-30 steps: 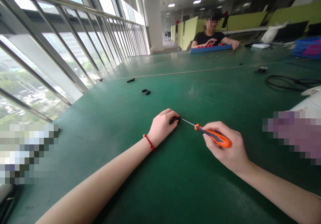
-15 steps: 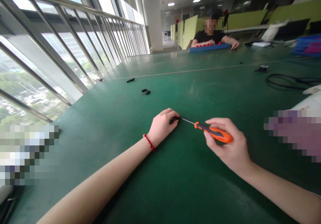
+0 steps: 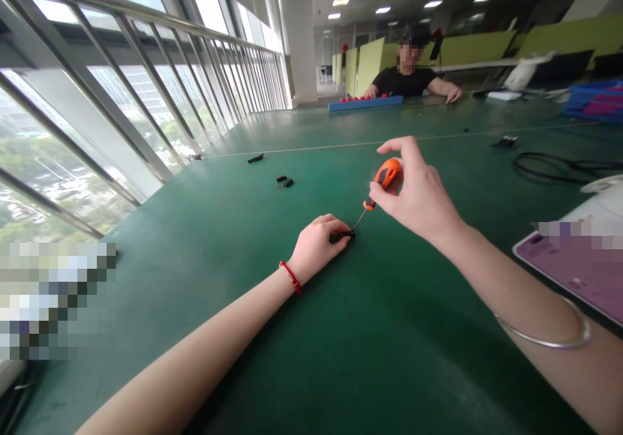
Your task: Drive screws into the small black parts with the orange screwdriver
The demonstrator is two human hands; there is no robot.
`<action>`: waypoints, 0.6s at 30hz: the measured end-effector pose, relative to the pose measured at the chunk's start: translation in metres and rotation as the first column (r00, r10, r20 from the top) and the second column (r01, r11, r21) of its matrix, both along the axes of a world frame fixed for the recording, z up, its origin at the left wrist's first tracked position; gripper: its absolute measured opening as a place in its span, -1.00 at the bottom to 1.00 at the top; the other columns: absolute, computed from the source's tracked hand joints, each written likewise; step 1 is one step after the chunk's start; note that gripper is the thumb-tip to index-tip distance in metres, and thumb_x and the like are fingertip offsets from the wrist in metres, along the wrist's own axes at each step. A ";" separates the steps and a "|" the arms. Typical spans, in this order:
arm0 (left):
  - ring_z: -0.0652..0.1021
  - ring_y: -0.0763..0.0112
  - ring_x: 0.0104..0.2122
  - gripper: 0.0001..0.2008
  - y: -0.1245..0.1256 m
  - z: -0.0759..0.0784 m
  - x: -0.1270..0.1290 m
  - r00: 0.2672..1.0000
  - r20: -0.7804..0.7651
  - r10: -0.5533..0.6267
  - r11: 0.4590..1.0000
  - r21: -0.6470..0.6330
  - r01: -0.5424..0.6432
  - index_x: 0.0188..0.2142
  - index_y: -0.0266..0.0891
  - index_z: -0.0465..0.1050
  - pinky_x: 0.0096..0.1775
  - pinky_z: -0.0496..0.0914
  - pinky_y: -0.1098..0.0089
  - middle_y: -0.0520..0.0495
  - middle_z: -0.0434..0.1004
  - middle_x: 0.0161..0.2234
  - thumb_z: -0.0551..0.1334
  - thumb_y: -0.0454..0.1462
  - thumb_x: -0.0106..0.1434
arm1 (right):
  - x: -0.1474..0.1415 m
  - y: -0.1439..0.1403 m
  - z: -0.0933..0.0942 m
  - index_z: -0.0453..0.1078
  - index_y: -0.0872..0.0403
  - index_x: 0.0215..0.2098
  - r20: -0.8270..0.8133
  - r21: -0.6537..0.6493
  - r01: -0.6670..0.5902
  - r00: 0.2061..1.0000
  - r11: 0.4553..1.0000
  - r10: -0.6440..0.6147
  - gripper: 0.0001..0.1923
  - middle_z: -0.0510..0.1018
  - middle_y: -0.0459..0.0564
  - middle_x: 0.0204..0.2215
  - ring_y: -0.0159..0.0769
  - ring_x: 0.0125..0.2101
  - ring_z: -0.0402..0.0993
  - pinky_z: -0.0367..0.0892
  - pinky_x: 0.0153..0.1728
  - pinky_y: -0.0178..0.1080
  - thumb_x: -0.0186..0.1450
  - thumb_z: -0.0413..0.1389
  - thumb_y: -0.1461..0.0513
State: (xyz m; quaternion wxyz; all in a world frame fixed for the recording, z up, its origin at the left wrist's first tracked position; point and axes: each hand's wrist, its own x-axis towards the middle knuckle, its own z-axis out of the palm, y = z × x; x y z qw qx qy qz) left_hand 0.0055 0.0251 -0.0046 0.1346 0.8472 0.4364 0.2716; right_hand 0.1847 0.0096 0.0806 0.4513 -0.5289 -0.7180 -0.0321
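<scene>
On the table we see small parts at eleven o'clock of our left hand, a cable at two o'clock.

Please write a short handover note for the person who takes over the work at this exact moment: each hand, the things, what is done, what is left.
Left hand: pinches the small black plastic part flat on the green table mat.
Right hand: holds the orange-handled screwdriver steeply tilted, tip on the part.
Nearby: more small black pieces lie loose further up the mat.
Done: tool is seated on the part.
Left: cannot tell how far the fastening has gone; the loose pieces are untouched.
</scene>
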 end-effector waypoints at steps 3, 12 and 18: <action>0.50 0.38 -0.26 -0.84 0.000 0.000 0.000 1.000 -0.005 0.002 1.000 0.008 -0.002 -0.25 -0.18 0.52 -0.22 0.40 0.41 -0.01 0.49 -0.25 0.18 -0.29 0.19 | -0.005 0.013 0.008 0.33 0.01 -0.29 0.139 -0.016 -0.002 0.990 1.000 0.004 -0.80 0.37 -0.15 -0.61 -0.36 -0.62 0.26 0.06 -0.55 -0.32 0.14 0.13 0.13; 0.49 0.35 -0.21 -0.84 0.000 0.001 0.000 0.999 -0.033 -0.008 1.000 0.020 0.009 -0.23 -0.18 0.50 -0.18 0.40 0.39 -0.03 0.48 -0.23 0.17 -0.32 0.20 | -0.006 0.012 0.020 0.38 0.03 -0.30 0.166 -0.057 -0.105 0.980 0.993 0.114 -0.85 0.35 -0.17 -0.65 -0.41 -0.63 0.18 0.02 -0.54 -0.34 0.14 0.09 0.22; 0.48 0.34 -0.20 -0.83 0.000 0.000 0.000 0.999 -0.045 -0.010 1.000 0.024 0.011 -0.23 -0.18 0.49 -0.15 0.40 0.38 -0.03 0.48 -0.23 0.16 -0.32 0.21 | 0.002 0.009 0.016 0.36 0.04 -0.47 0.166 -0.052 -0.086 0.982 0.995 0.093 -0.80 0.36 -0.12 -0.66 -0.40 -0.62 0.20 0.02 -0.55 -0.31 0.21 0.05 0.10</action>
